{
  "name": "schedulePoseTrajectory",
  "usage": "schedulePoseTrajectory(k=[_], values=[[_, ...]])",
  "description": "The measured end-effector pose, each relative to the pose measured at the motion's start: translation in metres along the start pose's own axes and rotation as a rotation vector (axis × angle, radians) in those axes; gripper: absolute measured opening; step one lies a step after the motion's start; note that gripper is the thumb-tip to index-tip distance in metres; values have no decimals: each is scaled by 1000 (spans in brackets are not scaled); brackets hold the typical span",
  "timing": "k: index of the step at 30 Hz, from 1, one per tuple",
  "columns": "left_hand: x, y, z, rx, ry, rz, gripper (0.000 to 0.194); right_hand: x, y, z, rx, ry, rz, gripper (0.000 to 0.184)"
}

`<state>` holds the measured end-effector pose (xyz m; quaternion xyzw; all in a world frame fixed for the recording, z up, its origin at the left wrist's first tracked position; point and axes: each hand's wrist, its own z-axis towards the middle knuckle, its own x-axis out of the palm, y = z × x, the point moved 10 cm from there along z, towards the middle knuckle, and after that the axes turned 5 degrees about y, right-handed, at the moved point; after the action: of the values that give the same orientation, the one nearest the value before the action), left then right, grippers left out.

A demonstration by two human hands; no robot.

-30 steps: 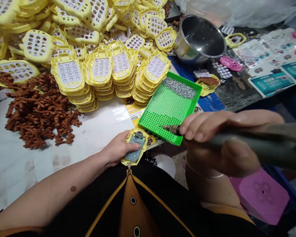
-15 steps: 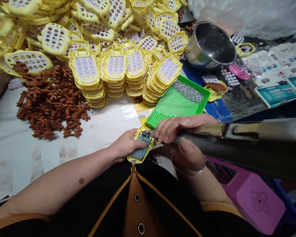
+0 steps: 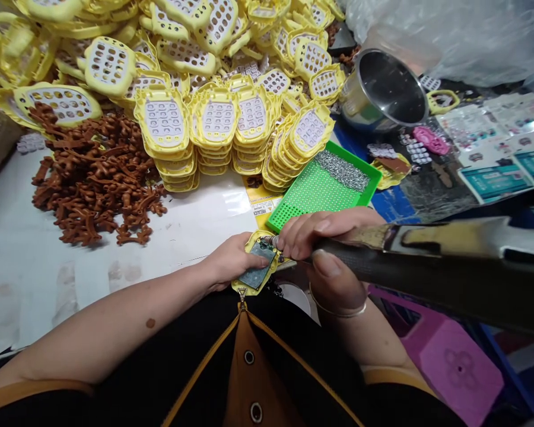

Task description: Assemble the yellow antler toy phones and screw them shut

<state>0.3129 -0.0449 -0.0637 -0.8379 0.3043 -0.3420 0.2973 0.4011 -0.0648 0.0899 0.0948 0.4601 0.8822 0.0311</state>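
My left hand [image 3: 234, 261] grips a yellow plastic toy casing [image 3: 244, 288] near my lap, its thumb pressed over a grey panel [image 3: 254, 274] inside it. My right hand [image 3: 320, 243] is wrapped round a dark, long-bodied electric screwdriver [image 3: 409, 249]. The driver's metal tip [image 3: 269, 241] reaches the upper right part of the casing, by a green circuit board; whether a screw sits under it is too small to tell. Just beyond my right hand lies a green perforated tray [image 3: 320, 196] with a heap of small silver screws [image 3: 343, 170] at its far end.
Stacked yellow casings with white keypads [image 3: 164, 121] stand behind the tray, with a large pile of yellow shells [image 3: 111, 65] further back. Brown plastic parts [image 3: 95, 178] are heaped at left. A steel bowl [image 3: 385, 89] stands back right; a pink stool [image 3: 458, 367] is below right.
My right hand has brought the screwdriver from over the green tray leftward and down to the casing, where its tip now stays. The left hand keeps hold of the casing; the view has shifted.
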Motion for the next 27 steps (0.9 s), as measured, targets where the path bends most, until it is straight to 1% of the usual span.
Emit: schedulePoseTrajectory(k=[7, 11, 13, 15, 16, 18, 20, 21, 22, 24, 27], values=[[1, -1, 0, 6, 1, -44, 26, 4, -2, 3, -12, 8, 22, 20], [0, -1, 0, -1, -9, -40, 24, 7, -9, 2, 72, 39, -3, 21], [0, -1, 0, -2, -11, -32, 23, 8, -4, 4, 73, 56, 2, 21], [-2, 2, 0, -27, -18, -52, 25, 2, 12, 7, 14, 41, -7, 21], [-4, 5, 0, -44, -19, -78, 28, -5, 20, 8, -24, 11, -32, 20], [-5, 7, -2, -59, -10, -158, 36, -29, 34, 8, -83, -114, -126, 18], [-6, 5, -2, -32, 14, -249, 41, -59, 39, 4, -111, -260, -219, 16], [-6, 2, -2, -16, 23, -285, 42, -72, 38, 1, -115, -308, -253, 15], [-7, 1, -2, -7, 22, -309, 43, -84, 35, -2, -122, -331, -278, 16], [-9, -1, -2, -7, 0, -321, 44, -100, 27, -6, -136, -337, -318, 15], [-8, -1, 0, -33, -22, -294, 44, -113, 16, -11, -161, -346, -343, 16]])
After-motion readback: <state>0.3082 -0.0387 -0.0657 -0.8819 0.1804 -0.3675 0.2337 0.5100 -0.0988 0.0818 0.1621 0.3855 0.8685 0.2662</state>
